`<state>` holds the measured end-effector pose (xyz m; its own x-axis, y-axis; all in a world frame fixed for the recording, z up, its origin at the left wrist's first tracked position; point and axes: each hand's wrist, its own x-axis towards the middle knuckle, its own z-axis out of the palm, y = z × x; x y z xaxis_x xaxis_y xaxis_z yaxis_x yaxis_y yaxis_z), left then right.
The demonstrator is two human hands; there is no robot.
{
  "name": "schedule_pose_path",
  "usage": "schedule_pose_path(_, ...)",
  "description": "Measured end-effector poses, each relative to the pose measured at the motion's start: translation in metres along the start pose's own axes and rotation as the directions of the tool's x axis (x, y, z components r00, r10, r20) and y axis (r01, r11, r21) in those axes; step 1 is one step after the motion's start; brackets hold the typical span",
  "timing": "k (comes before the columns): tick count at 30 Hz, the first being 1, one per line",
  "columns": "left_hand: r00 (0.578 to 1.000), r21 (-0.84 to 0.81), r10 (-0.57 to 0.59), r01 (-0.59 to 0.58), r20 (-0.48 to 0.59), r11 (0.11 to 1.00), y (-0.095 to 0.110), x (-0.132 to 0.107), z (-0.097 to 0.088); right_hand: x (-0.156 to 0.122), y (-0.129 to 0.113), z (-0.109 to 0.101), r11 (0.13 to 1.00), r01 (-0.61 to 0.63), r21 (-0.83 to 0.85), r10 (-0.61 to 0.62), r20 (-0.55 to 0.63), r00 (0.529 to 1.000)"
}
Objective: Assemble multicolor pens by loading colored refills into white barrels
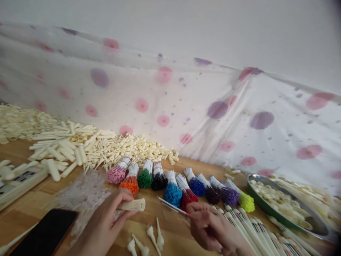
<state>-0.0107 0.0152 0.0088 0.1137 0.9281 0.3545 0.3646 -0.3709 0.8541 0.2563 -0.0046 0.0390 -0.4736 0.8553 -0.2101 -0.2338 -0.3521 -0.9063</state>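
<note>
My left hand [102, 222] is closed around a short cream pen barrel [137, 205], its open end facing right. In my right hand [209, 224] a few thin white pen refills [172, 207] are pinched, pointing left toward the barrel but apart from it; an orange-red end shows by the fingertips. Just beyond both hands lies a row of tied refill bundles with coloured ends, among them orange [129, 184], light blue [173, 192], red [188, 199] and yellow [246, 202]. Several cream pointed pen tips [151, 236] lie on the table between my hands.
Heaped cream pen parts [125, 149] fill the back left. Small clear pieces [84, 199] and a black phone [42, 231] lie at left, near a pale device [23, 181]. At right are assembled multicolour pens [253, 231] and a green-sided tray [290, 222]. A patterned plastic sheet [181, 96] covers the wall.
</note>
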Motion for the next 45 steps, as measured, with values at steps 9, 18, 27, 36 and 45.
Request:
schedule_pose_path(9,0.947,0.214,0.255,-0.295,0.196,0.931,0.003,-0.012,0.005,0.003,0.017,0.003,0.977,-0.158,0.141,0.141,0.123,0.982)
schedule_pose_path(18,0.933,0.186,0.257,-0.307,0.253,0.933,0.002,-0.021,0.012,0.007,0.024,0.013,0.970,-0.203,0.131,0.181,0.163,0.970)
schedule_pose_path(27,0.927,0.198,0.276,-0.329,0.255,0.923,0.004,-0.020,0.015,0.007,0.022,0.018,0.969,-0.214,0.126,0.194,0.153,0.969)
schedule_pose_path(36,0.944,0.202,0.212,-0.266,0.253,0.943,0.012,-0.023,0.018,0.007,0.028,0.024,0.977,-0.214,0.003,0.211,0.131,0.969)
schedule_pose_path(45,0.950,0.205,0.198,-0.249,0.242,0.946,0.017,-0.019,0.016,0.000,0.018,0.031,0.966,-0.013,-0.258,0.025,0.041,0.999)
